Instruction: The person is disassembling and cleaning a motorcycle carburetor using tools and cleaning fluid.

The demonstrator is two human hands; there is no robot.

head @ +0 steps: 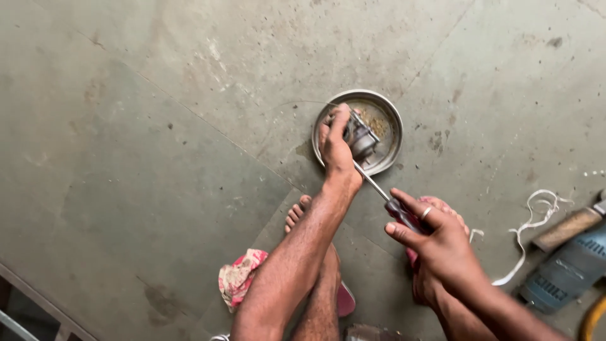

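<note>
My left hand (336, 146) grips a small grey metal part (363, 140) and holds it over a round steel bowl (392, 119) that stands on the concrete floor. My right hand (430, 239) is closed around the dark handle of a screwdriver (384, 194). Its thin shaft runs up and to the left, and its tip meets the metal part. A ring is on one finger of my right hand. The bowl holds some brownish grit.
My bare foot (298, 213) rests on the floor below the bowl. A pink patterned cloth (238, 276) lies to the left of my leg. At the right edge are a blue power tool (568, 270), a wooden handle (567, 230) and a white string (529, 222).
</note>
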